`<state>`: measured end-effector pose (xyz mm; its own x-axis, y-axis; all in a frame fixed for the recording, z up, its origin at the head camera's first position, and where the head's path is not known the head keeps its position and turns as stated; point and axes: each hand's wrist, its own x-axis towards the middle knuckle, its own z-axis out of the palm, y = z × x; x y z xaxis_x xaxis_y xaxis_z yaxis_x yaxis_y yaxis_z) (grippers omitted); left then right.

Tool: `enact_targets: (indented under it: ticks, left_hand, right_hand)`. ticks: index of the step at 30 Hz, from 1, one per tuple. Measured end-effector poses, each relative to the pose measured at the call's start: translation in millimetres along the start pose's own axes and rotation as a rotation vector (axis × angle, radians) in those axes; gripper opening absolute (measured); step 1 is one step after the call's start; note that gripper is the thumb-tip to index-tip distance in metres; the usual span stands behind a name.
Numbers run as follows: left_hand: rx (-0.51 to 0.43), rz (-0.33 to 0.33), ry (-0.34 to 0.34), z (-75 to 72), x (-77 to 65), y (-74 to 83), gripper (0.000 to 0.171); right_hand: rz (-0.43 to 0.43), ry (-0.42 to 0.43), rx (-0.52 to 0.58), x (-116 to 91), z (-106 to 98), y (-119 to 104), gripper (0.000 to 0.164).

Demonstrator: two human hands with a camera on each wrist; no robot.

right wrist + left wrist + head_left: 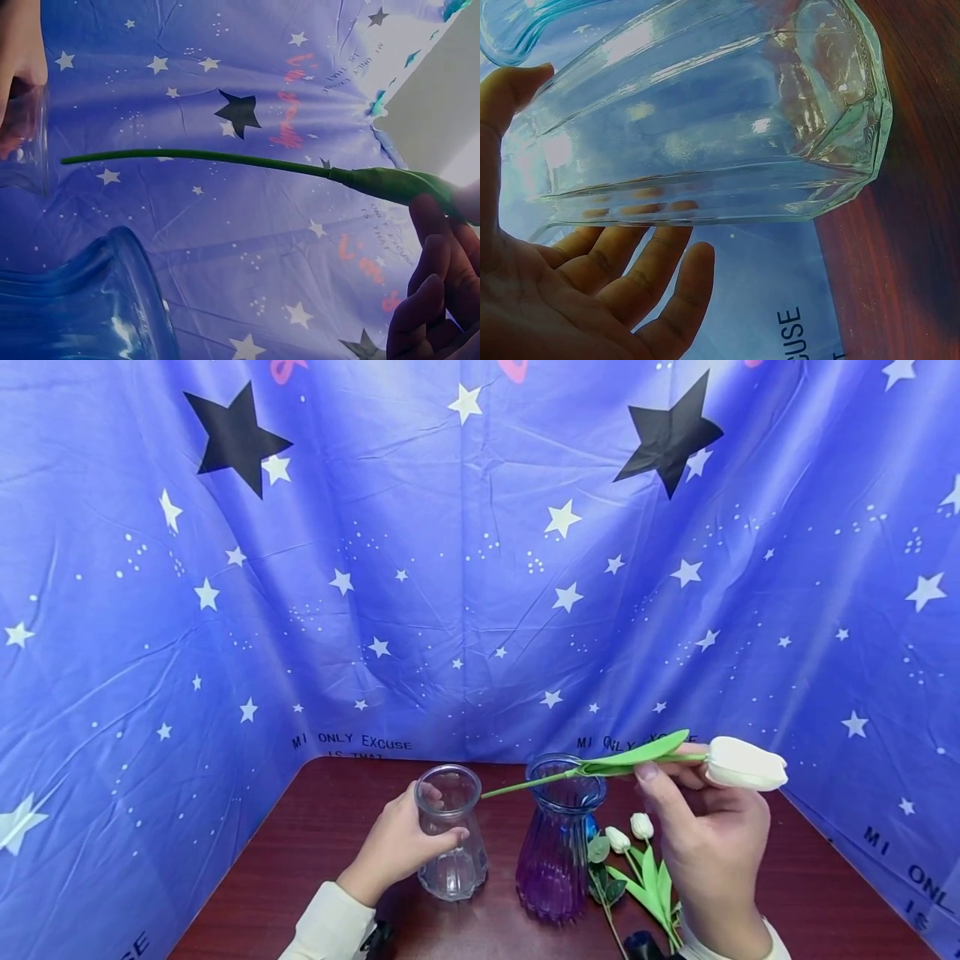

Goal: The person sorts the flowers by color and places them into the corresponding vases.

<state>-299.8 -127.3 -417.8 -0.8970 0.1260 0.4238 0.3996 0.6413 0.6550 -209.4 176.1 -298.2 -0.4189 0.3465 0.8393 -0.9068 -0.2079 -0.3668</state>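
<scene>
My left hand (392,845) grips a clear glass vase (456,875) round its neck and upper side, thumb across the front. The left wrist view shows the vase's faceted base (847,127) by the wooden table. In my right hand (714,847), thumb and fingers pinch a white artificial tulip (744,765) near its head. It lies almost level, with its bare green stem (202,155) pointing left and its tip close to the clear vase's rim. Below the stem stands a blue-and-purple glass vase (551,868), whose mouth the stem crosses in the head view.
On the dark red wooden table (300,860), more white tulips (618,839) with green leaves lie right of the purple vase, beside a blue flower (590,824), partly hidden. A blue star-printed cloth (465,610) surrounds the table at the back and sides.
</scene>
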Motion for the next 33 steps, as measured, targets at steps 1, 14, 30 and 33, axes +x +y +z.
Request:
enact_targets:
  ticks: [1,14,30,33]
  left_hand:
    - [0.000,0.001,0.001,0.0,0.0,0.1,0.066]
    - [-0.002,0.003,-0.005,0.5,0.5,-1.0,0.065]
    - [-0.007,0.005,-0.001,0.5,0.1,-1.7,0.065]
    - [-0.004,0.008,0.003,0.2,0.0,-1.7,0.065]
  right_hand:
    - [-0.003,-0.004,-0.004,0,0,1,0.031]
    - [0.024,-0.107,0.029,-8,8,12,0.035]
    - [0.075,-0.208,-0.060,-12,10,18,0.028]
    - [0.095,-0.220,-0.085,-13,11,19,0.025]
